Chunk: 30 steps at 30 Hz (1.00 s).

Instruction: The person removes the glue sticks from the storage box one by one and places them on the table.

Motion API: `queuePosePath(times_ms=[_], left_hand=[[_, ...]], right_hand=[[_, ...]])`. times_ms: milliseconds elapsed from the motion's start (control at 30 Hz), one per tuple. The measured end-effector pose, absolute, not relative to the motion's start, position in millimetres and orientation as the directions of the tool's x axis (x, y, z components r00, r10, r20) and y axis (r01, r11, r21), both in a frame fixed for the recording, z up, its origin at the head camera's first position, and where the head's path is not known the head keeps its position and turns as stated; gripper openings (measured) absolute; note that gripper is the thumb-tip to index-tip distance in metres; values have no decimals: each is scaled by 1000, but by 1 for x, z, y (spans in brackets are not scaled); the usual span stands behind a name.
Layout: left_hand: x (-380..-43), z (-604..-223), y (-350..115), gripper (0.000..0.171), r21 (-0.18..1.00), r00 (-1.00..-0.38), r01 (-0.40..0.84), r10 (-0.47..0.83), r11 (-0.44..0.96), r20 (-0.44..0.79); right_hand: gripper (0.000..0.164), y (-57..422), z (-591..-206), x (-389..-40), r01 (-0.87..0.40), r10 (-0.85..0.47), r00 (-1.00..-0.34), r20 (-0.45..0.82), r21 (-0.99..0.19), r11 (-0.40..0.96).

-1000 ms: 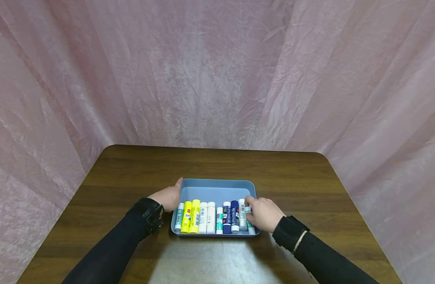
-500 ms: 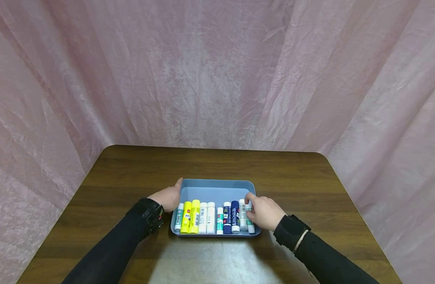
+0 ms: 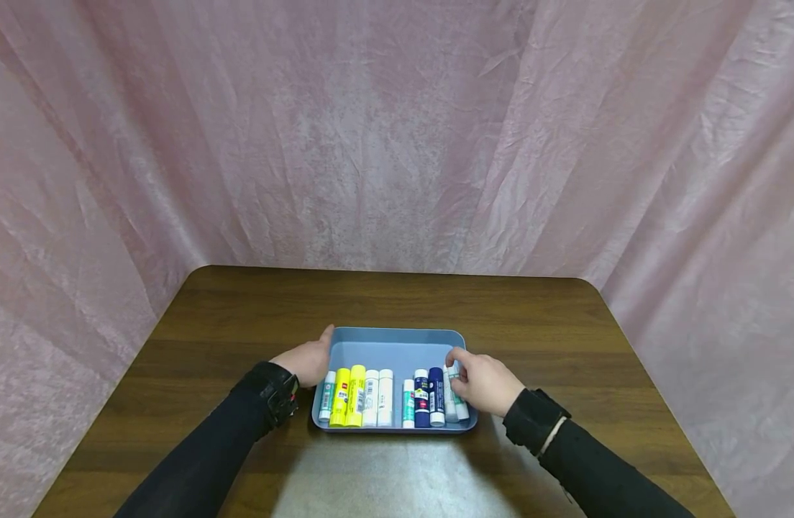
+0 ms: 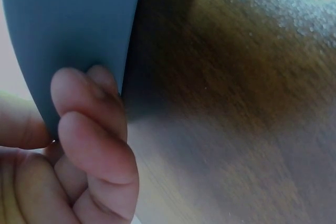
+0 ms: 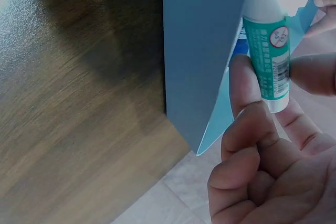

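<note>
A blue-grey tray [image 3: 397, 349] holds a row of glue sticks along its near side. My left hand [image 3: 309, 360] grips the tray's left wall; its curled fingers [image 4: 94, 145] lie against the outside, the thumb over the rim. At the right end, my right hand [image 3: 490, 385] pinches a green-and-white glue stick [image 5: 270, 59] between thumb and fingers. Beside it lies a pale white glue stick [image 3: 449, 406], partly behind the fingertips. Further left come a dark blue glue stick [image 3: 436, 396], a blue one with a white cap [image 3: 421, 403] and a short green-and-white one [image 3: 408, 403].
Left of a small gap in the row lie two white glue sticks [image 3: 385, 399], two yellow ones [image 3: 356, 396] and a green-labelled one [image 3: 327, 396]. The far half of the tray shows bare floor. A wooden table [image 3: 397, 295] carries it; a pink curtain [image 3: 397, 144] hangs behind.
The right-hand glue sticks have shifted slightly right, opening a gap beside the white ones. The pale white stick now leans against the pinched one. My left hand has stayed at the tray's left wall.
</note>
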<state>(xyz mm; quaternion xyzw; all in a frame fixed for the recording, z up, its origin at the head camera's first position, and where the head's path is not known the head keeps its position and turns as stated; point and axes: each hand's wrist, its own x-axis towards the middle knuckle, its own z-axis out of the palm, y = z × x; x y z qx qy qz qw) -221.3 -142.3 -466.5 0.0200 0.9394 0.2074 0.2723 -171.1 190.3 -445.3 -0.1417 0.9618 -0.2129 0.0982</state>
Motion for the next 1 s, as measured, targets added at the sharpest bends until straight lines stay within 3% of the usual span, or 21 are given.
queuePosePath(times_ms=[400,1000], left_hand=[[-221,-468,-141,76,411,-852,-85,147,908,-502],[-220,-469,-142,75,416,-860,-77,151,906,-488]], right_hand=[[24,198,-438,-177,-206,-307,-946,-101,-542,814],[23,212,-428,-187,-227,-291,-956,-23,-571,789]])
